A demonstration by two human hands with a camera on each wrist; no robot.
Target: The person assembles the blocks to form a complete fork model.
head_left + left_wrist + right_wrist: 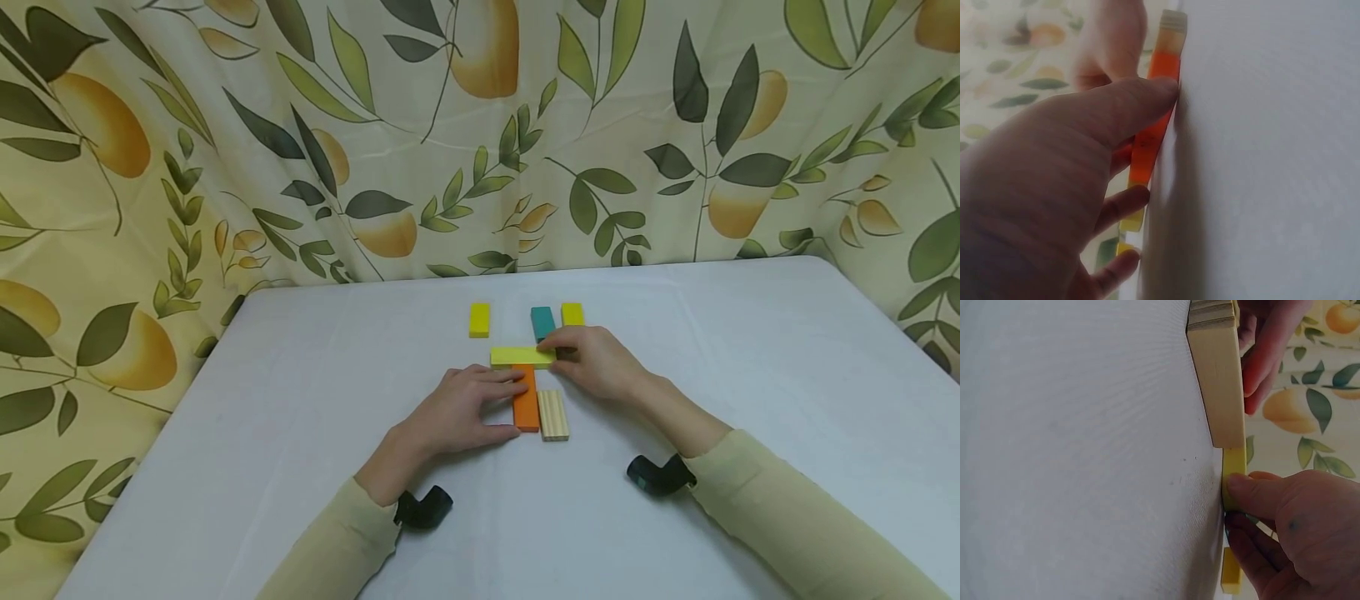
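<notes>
In the head view a long yellow block (513, 358) lies crosswise on the table, and a long orange block (528, 408) runs from it toward me. My left hand (468, 408) holds the orange block, its thumb at the near end and fingers over the far part. In the left wrist view one fingertip also lies by the yellow block (1131, 222). My right hand (600, 362) pinches the right end of the long yellow block (1234, 464) between thumb and fingers. Beside the orange block, on its right, stand several natural wood blocks (554, 417) packed together.
Behind the long yellow block lie a short yellow block (479, 320), a teal block (542, 323) and another short yellow block (572, 313), partly hidden by my right hand. A white cloth covers the table (225, 467). A fruit-patterned curtain (450, 200) hangs at its back and left.
</notes>
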